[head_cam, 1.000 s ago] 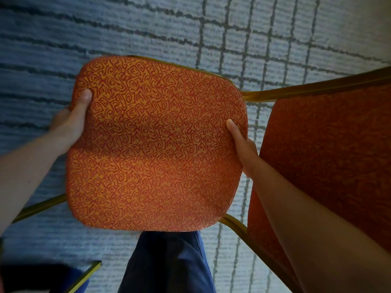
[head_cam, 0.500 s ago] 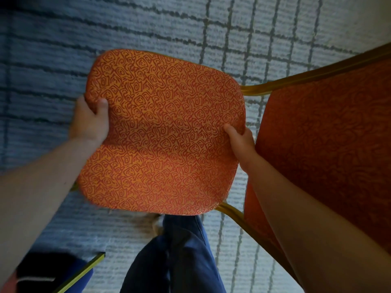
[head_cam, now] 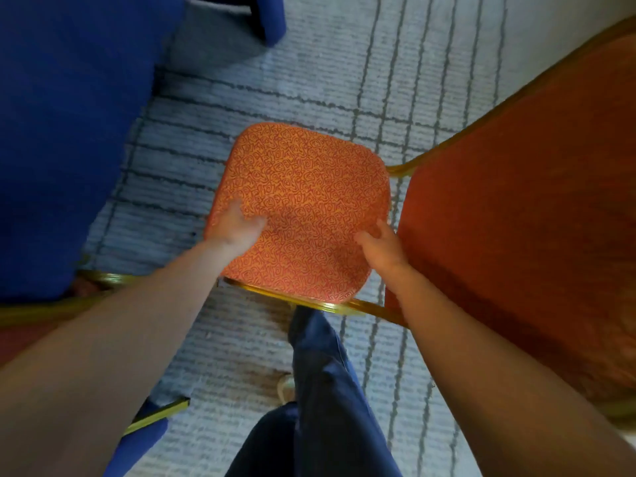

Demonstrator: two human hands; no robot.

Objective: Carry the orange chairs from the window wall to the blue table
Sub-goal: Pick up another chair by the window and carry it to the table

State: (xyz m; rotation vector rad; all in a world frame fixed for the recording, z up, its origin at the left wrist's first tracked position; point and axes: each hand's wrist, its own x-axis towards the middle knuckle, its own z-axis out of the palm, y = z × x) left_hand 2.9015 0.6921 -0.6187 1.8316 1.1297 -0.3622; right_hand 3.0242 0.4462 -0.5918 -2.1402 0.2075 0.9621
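While the left hand (head_cam: 237, 227) and right hand (head_cam: 383, 247), fingers curled, grip the orange chair (head_cam: 306, 197) by its seat edges at frame centre, it seems nearly delivered: the blue table (head_cam: 69, 132) fills the upper left; setting down is left.

Pale grey-blue carpet (head_cam: 309, 63) with dark grid lines covers the floor. A blue seat corner (head_cam: 146, 426) shows near left.

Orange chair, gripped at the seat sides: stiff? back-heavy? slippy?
Probably rigid: the orange chair has a gold frame under it and round the backrest. Likely back-heavy, since left hand and right hand grip only the padded seat. Its fabric looks textured, so slip seems unlikely.
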